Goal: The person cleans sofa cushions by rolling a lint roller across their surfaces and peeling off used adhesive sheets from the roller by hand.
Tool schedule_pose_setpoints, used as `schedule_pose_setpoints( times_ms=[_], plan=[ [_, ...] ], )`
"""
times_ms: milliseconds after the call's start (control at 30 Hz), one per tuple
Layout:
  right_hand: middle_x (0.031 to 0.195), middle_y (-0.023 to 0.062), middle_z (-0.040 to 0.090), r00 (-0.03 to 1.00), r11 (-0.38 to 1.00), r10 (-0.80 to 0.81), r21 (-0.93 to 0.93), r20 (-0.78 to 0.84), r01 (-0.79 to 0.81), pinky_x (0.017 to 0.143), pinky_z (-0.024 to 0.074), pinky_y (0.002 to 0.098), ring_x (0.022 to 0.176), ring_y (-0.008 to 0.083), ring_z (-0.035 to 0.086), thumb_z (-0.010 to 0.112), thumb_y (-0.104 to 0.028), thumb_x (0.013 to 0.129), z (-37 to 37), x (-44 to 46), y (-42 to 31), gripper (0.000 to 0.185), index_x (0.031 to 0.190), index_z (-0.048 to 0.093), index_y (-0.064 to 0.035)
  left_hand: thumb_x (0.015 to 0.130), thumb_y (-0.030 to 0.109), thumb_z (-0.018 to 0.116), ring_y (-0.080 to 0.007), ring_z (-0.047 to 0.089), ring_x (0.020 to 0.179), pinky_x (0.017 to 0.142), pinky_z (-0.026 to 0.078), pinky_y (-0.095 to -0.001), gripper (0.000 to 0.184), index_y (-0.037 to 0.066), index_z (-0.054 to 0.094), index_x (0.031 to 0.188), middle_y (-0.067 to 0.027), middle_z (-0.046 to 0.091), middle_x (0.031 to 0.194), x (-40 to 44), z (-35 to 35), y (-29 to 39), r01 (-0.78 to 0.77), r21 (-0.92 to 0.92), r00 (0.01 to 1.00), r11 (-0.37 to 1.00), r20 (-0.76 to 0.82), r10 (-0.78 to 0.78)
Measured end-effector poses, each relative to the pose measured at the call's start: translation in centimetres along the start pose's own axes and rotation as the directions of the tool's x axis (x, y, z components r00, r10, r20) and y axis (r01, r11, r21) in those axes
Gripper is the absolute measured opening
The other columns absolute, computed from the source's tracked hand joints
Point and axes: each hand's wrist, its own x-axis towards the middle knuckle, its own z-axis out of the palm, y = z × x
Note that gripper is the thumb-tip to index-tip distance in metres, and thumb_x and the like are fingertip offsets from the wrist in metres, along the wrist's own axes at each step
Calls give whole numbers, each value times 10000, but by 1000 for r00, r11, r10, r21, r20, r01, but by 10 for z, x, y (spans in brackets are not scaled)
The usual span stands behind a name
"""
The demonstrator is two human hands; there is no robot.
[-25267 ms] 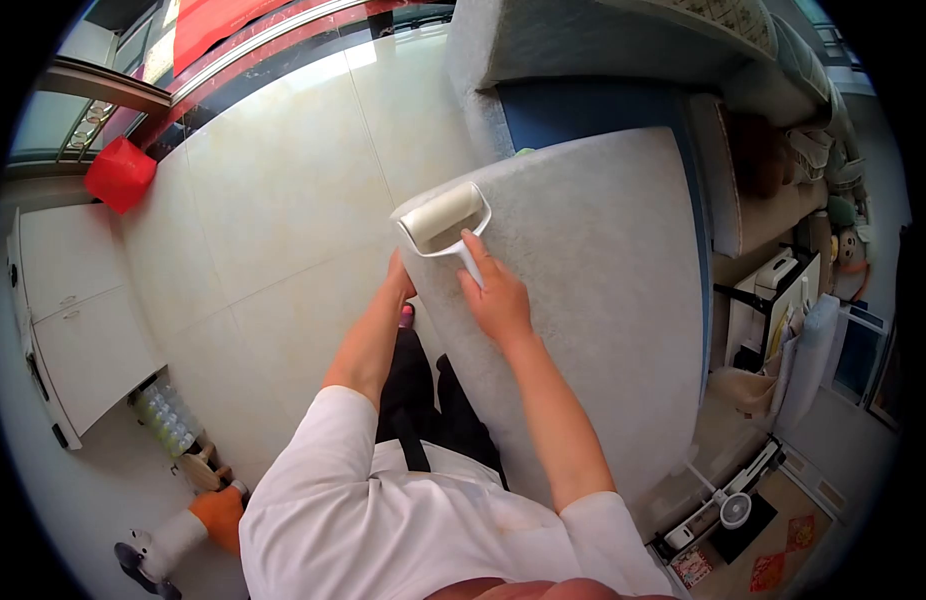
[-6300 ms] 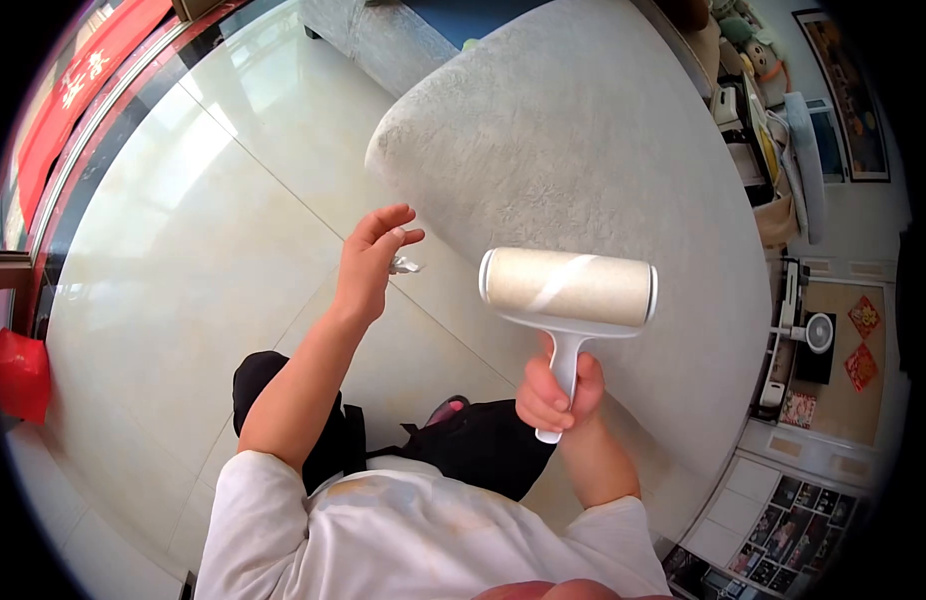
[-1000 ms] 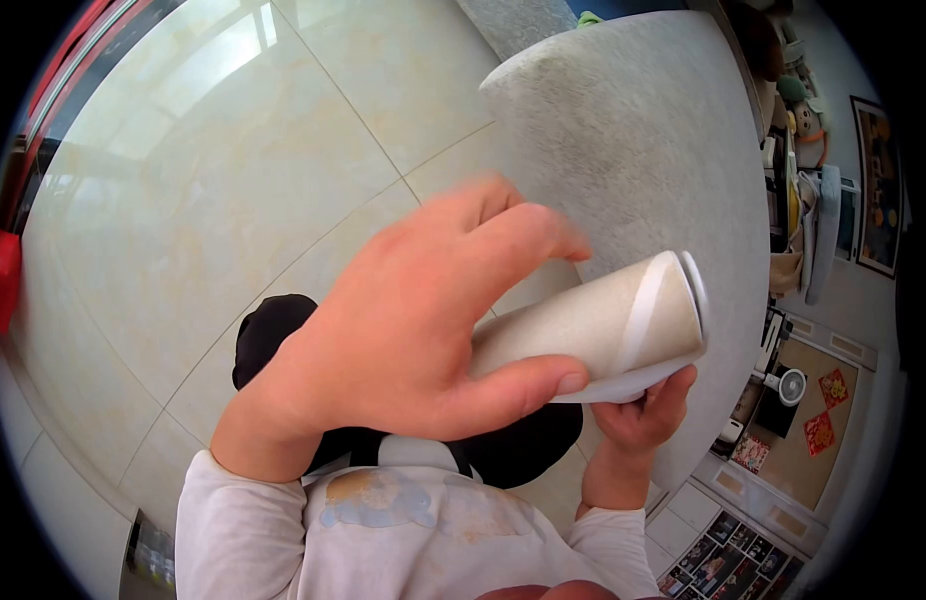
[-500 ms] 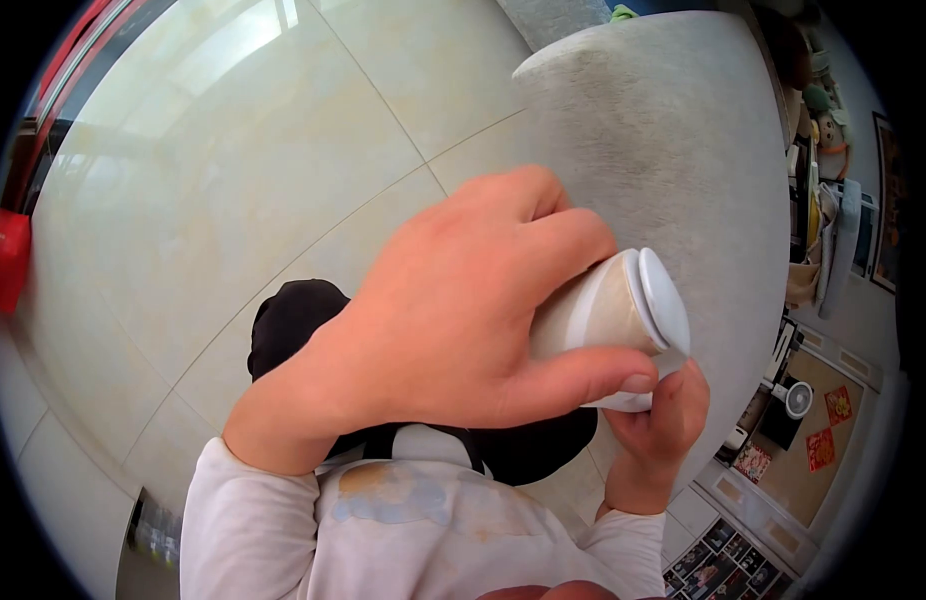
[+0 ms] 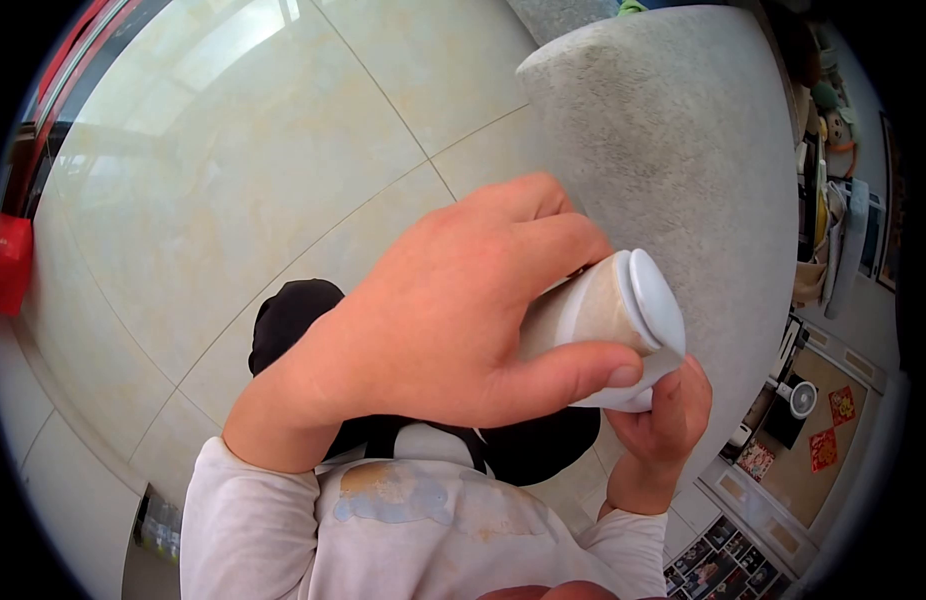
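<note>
A lint roller (image 5: 593,310) with a beige cylinder, a white stripe and a white plastic end cap is held between my two hands, its cap end pointing right. My left hand (image 5: 453,310) is wrapped over the cylinder from the left, thumb along the near side and fingers over the far side. Below the cap end, my right hand (image 5: 668,410) is closed on the white frame or handle; most of the handle is hidden. Behind the roller lies the grey plush surface of a large seat (image 5: 683,150).
Pale floor tiles (image 5: 233,170) spread on the left, with a red bag (image 5: 10,262) at the far left edge. A white fan (image 5: 801,400) stands at the right, near red decorations. My dark-trousered knees are below my arms.
The loose left hand has closed around the cylinder since a second ago, and the roller has turned so its end cap shows more. Over the last half second almost nothing moved.
</note>
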Motion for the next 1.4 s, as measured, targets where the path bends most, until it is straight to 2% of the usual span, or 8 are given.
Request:
schedule_pose_setpoints(
  times_ms=[333, 567, 633, 800, 1000, 1067, 1200, 1400],
  plan=[
    [717, 21, 579, 999, 999, -37, 17, 33, 37, 461, 365, 278, 546, 188, 529, 780, -43, 621, 6, -8, 19, 807, 1324, 401, -162, 715, 305, 705, -193, 514, 740, 650, 417, -281, 404, 22, 616, 990, -85, 544, 841, 2, 1, -16, 26, 22, 1000, 999, 17, -26],
    [901, 138, 639, 898, 896, 440, 58, 13, -440, 674, 497, 342, 763, 294, 617, 725, -49, 685, 20, -85, 57, 783, 1362, 334, -9, 818, 238, 583, -214, 545, 691, 640, 445, -328, 224, 21, 630, 852, -86, 582, 794, 18, 3, -49, 340, 290, 940, 895, -99, -326],
    [973, 149, 612, 907, 905, 414, -147, 81, -400, 692, 491, 356, 823, 291, 606, 687, -79, 737, 21, -92, 61, 726, 1369, 333, -26, 825, 235, 570, -226, 545, 686, 631, 443, -338, 232, 9, 623, 822, -96, 576, 780, 24, 4, -58, 370, 290, 929, 883, -131, -347],
    [899, 121, 568, 780, 824, 567, -195, 265, -532, 685, 485, 389, 817, 315, 592, 554, -85, 852, 42, -69, 73, 507, 1303, 466, -298, 842, 252, 542, -256, 534, 650, 609, 431, -363, 291, -22, 602, 766, -128, 552, 704, 36, 5, -74, 467, 273, 883, 841, -186, -430],
    [863, 125, 573, 850, 885, 461, -197, 254, -421, 647, 502, 423, 750, 354, 600, 530, -100, 854, 82, 8, 76, 543, 1310, 426, -378, 847, 278, 533, -237, 508, 574, 582, 418, -358, 321, -22, 595, 750, -116, 549, 622, 42, 3, -84, 559, 215, 829, 801, -167, -534],
    [847, 132, 571, 856, 889, 450, -219, 253, -403, 628, 502, 435, 726, 360, 601, 521, -99, 851, 93, 25, 78, 552, 1308, 418, -391, 847, 301, 514, -335, 579, 633, 614, 462, -429, 343, 4, 625, 717, -159, 602, 650, 43, 0, -85, 579, 192, 814, 792, -192, -548],
    [793, 152, 554, 857, 894, 426, -282, 290, -349, 584, 503, 440, 665, 363, 600, 494, -108, 853, 113, 69, 74, 539, 1298, 415, -402, 848, 299, 512, -329, 575, 624, 608, 459, -429, 341, 7, 620, 711, -156, 599, 642, 42, 2, -82, 562, 191, 825, 805, -193, -530],
    [769, 139, 531, 862, 882, 425, -339, 276, -327, 603, 500, 453, 654, 364, 587, 497, -124, 845, 114, 47, 88, 549, 1287, 409, -439, 845, 294, 514, -320, 561, 603, 590, 448, -411, 342, -1, 606, 701, -145, 588, 618, 37, -2, -78, 563, 161, 823, 810, -192, -534]
  ],
)
